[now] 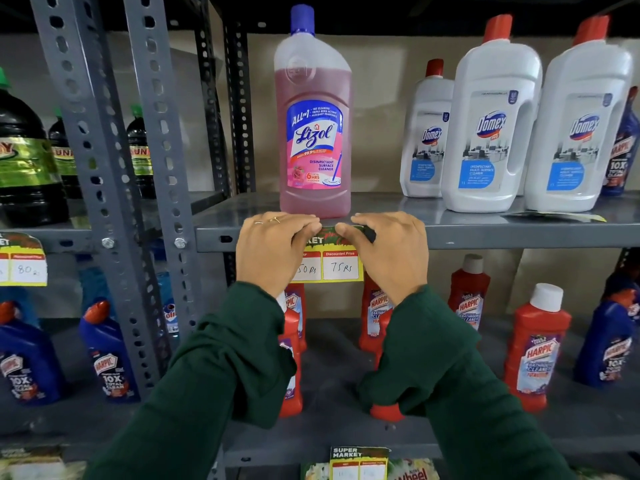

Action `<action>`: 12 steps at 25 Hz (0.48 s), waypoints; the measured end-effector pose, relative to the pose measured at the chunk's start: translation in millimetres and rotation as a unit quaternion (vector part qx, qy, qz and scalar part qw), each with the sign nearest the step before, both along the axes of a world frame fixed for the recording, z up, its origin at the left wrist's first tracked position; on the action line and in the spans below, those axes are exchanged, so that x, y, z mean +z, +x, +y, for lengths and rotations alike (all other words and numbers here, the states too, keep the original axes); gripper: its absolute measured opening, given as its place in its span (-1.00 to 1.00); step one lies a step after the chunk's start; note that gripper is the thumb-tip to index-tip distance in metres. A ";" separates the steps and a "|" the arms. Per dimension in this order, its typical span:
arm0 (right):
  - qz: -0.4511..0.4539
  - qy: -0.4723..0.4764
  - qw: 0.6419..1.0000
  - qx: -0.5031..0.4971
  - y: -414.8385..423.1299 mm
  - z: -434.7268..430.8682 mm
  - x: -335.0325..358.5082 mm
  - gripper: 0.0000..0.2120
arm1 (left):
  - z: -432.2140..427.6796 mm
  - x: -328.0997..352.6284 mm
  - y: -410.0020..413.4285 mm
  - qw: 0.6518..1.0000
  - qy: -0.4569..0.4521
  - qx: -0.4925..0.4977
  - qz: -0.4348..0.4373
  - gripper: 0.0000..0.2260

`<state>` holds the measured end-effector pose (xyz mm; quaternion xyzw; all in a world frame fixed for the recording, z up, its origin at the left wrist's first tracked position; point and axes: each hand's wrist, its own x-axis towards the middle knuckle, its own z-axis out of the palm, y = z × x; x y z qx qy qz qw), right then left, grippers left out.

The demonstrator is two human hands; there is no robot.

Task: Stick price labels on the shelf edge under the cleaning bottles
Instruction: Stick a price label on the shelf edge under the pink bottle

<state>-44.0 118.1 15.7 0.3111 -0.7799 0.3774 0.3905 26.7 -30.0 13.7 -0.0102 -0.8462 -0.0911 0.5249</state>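
A pink Lizol bottle (pixel 314 133) with a blue cap stands on the grey metal shelf (pixel 485 233). Directly below it a yellow and green price label (pixel 334 261) hangs from the shelf edge, with "75 Rs" handwritten in its right box. My left hand (pixel 273 249) presses the label's top left against the shelf edge and covers part of the left box. My right hand (pixel 389 249) presses the top right corner. The fingertips of both hands curl over the label's upper strip.
Three white Domex bottles (pixel 491 129) stand to the right on the same shelf, with a loose label (pixel 554 216) lying flat before them. Red and blue Harpic bottles (pixel 535 344) fill the shelf below. Another price label (pixel 24 265) hangs at far left under dark green-capped bottles (pixel 24 161).
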 end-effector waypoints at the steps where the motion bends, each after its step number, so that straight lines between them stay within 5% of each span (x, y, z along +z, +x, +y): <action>1: 0.002 0.000 1.000 0.008 -2.1 0.9 0.6 -0.64 | -3.1 1.6 2.0 1.000 0.004 -0.020 -0.004 -0.80; 12: 0.076 0.062 0.995 0.031 -7.3 8.9 -0.6 -0.81 | -17.3 9.6 19.9 0.993 -0.024 -0.106 -0.046 -0.75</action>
